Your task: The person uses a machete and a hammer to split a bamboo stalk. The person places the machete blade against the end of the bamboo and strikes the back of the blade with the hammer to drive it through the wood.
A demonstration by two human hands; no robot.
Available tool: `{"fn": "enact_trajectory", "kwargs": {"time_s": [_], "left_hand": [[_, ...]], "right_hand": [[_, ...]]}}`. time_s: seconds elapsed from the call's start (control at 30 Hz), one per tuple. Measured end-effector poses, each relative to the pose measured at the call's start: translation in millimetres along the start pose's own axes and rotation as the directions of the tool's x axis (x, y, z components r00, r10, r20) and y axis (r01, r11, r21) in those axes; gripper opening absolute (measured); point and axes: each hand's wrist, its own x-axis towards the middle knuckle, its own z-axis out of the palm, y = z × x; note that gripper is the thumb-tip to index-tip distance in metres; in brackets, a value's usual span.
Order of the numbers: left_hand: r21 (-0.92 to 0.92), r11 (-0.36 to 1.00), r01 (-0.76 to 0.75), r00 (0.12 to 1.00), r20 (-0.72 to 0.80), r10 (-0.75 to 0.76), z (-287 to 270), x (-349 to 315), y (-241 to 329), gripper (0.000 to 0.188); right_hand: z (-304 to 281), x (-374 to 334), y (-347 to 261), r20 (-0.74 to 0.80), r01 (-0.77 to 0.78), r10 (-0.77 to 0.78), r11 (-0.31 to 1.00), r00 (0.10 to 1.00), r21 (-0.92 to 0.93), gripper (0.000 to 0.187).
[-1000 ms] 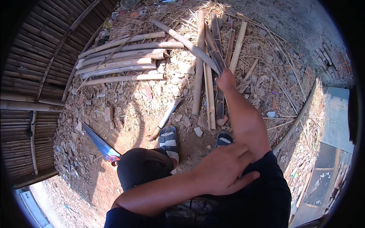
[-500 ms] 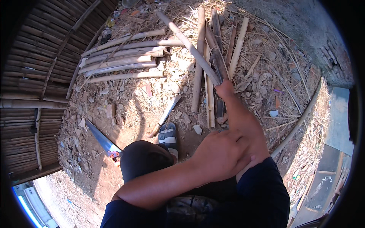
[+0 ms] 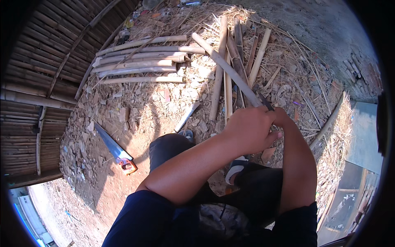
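Observation:
My left hand (image 3: 249,125) is closed round the near end of a long grey bamboo pole (image 3: 230,72), which slants up and away to the left across other bamboo. Just right of it, almost touching, my right hand (image 3: 283,117) is closed on a dark narrow piece (image 3: 264,100) that lies alongside the pole's end; its kind is unclear. Most of the right hand's fingers are hidden. Beneath the pole lie split bamboo strips (image 3: 259,55) and a round bamboo length (image 3: 218,78).
A handsaw (image 3: 115,150) with an orange grip rests on the dirt at left. A long blade (image 3: 187,117) lies near my foot. Cut bamboo poles (image 3: 142,57) are stacked at far left, beside a bamboo slat wall (image 3: 37,53). Rubble and straw cover the ground.
My left hand has moved up and forward from beside my right forearm and taken hold of the pole. The pole's near end has come closer and to the right, with my right hand.

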Motion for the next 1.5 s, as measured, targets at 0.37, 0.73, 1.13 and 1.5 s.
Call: {"fn": "enact_trajectory", "kwargs": {"time_s": [0.37, 0.73, 1.13, 1.5], "left_hand": [[-0.445, 0.834, -0.327, 0.705, 0.473, 0.529, -3, -80, 49, 0.019], [-0.805, 0.535, -0.256, 0.447, 0.392, 0.804, 16, -206, 73, 0.029], [-0.328, 0.654, -0.682, 0.665, 0.095, 0.741, -8, -258, 61, 0.033], [0.247, 0.809, -0.534, 0.363, -0.797, 0.483, -77, -306, 52, 0.037]], "right_hand": [[-85, -176, -27, 0.033, -0.074, 0.074, 0.997, 0.997, 0.026, 0.045], [-57, -182, -67, 0.008, -0.084, 0.085, 0.959, 0.996, 0.272, 0.042], [-52, -173, -116, 0.112, -0.119, 0.094, 0.961, 0.989, 0.25, 0.045], [-41, -167, -155, 0.148, 0.083, -0.108, 0.983, 0.983, 0.165, 0.037]]}}
